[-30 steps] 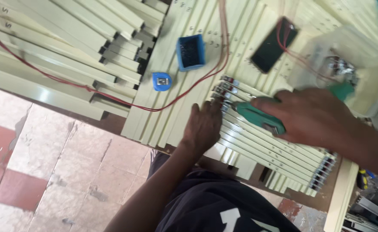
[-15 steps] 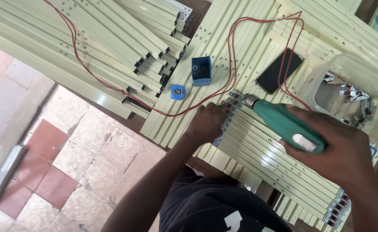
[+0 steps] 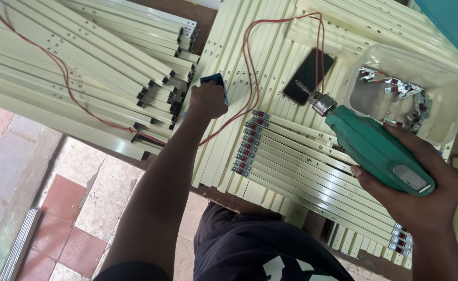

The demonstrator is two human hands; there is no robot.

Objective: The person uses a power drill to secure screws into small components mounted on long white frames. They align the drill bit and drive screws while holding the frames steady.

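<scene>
1. The right hand (image 3: 421, 192) is wrapped in a full-palm grip around the body of the green plastic electric screwdriver (image 3: 374, 148). The tool is held lifted, its metal chuck and bit angled toward the far side of the bench, probably to keep the tip off the work.
2. The left hand (image 3: 207, 100) is extended forward, its fingers closed over a small blue plastic box (image 3: 214, 79), which rests on the slats. Only one corner of the box shows.
3. A row of cream-painted metal channel sections (image 3: 296, 161) lies side by side beneath the tool. Their near ends carry small red-and-silver fittings, aligned in a staggered line, apparently for access in sequence.
4. A clear plastic tub (image 3: 395, 112) holding loose metal fittings sits just beyond the tool, near the right hand.
5. A black smartphone (image 3: 308, 76) lies flat on the slats, with a thin red cable (image 3: 249, 57) looping past it.
6. Further cream channels (image 3: 83, 67) are stacked at left, smooth and square-edged.
</scene>
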